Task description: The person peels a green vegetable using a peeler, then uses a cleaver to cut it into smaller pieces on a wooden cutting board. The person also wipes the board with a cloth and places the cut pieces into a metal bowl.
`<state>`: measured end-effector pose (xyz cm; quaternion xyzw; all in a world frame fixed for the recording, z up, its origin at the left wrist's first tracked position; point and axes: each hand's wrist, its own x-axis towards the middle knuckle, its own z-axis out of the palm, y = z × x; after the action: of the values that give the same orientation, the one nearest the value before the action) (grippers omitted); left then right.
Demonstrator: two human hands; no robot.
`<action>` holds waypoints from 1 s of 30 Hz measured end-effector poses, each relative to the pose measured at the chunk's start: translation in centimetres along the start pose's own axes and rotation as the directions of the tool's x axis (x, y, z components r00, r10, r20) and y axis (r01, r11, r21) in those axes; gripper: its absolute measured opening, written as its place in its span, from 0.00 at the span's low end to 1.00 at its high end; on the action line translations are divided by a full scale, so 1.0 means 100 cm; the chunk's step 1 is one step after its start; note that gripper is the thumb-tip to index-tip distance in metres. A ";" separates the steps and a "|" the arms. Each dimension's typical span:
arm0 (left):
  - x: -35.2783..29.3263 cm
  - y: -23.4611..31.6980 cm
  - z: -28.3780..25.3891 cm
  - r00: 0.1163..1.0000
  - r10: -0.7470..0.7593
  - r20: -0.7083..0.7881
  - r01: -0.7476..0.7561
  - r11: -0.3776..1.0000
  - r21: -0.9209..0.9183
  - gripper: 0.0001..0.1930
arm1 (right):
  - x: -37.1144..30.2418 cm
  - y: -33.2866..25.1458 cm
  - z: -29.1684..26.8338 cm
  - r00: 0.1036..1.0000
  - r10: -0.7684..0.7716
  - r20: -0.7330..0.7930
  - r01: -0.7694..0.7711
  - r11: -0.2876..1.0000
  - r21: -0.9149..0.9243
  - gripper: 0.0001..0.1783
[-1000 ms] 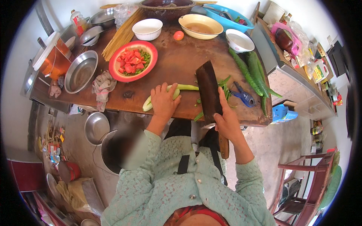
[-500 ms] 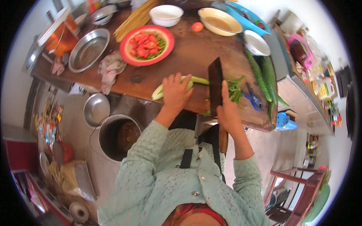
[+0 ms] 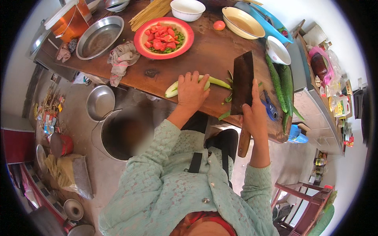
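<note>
My left hand [image 3: 192, 91] presses down over a pale, peeled cucumber [image 3: 172, 91] at the table's near edge, its fingers wrapped across it. A narrower green end [image 3: 220, 82] sticks out to the right of the hand. My right hand [image 3: 256, 118] grips a cleaver [image 3: 242, 78] by the top of its wooden handle, with the dark, broad blade turned flat toward view. Strips of green peel [image 3: 224, 115] lie left of the blade; whatever is behind the blade is hidden. To the right of the cleaver rests a blue-handled tool [image 3: 271, 107], partly covered by my right hand.
Whole cucumbers [image 3: 283, 84] lie at the table's right end beside a white bowl [image 3: 278, 50]. Farther back are a red-rimmed plate [image 3: 173, 51] of cut tomato and green pieces, a tomato [image 3: 219, 25] and a cream basin [image 3: 243, 23]. A metal pot [image 3: 103, 135] stands on the floor.
The cleaver has turned, so its broad side and handle now show. It covers most of the green peel seen before. My left hand stays on the peeled cucumber; the whole view has shifted slightly.
</note>
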<state>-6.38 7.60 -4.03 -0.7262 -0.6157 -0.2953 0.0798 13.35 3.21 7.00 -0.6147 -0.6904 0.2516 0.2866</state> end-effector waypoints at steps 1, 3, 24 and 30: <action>0.000 0.000 0.000 1.000 -0.001 -0.006 0.001 1.000 0.003 0.26 | 0.001 0.003 0.001 1.000 -0.004 -0.006 0.004 1.000 -0.015 0.47; 0.000 0.001 0.001 1.000 0.001 -0.009 -0.001 1.000 -0.005 0.26 | 0.002 -0.001 0.004 1.000 0.009 -0.007 -0.010 0.999 -0.051 0.47; 0.004 0.002 -0.001 0.999 -0.018 0.032 0.015 0.994 0.109 0.28 | 0.027 0.020 0.039 0.974 0.227 0.024 -0.227 0.954 0.196 0.46; 0.022 -0.004 0.004 0.987 -0.113 0.118 0.083 0.969 0.231 0.30 | 0.022 0.030 0.018 0.965 0.229 -0.130 -0.145 0.874 0.463 0.47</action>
<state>-6.51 9.71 -3.31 -0.6988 -0.6843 -0.1790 0.1064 14.03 5.76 3.88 -0.6163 -0.5216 0.3740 0.4564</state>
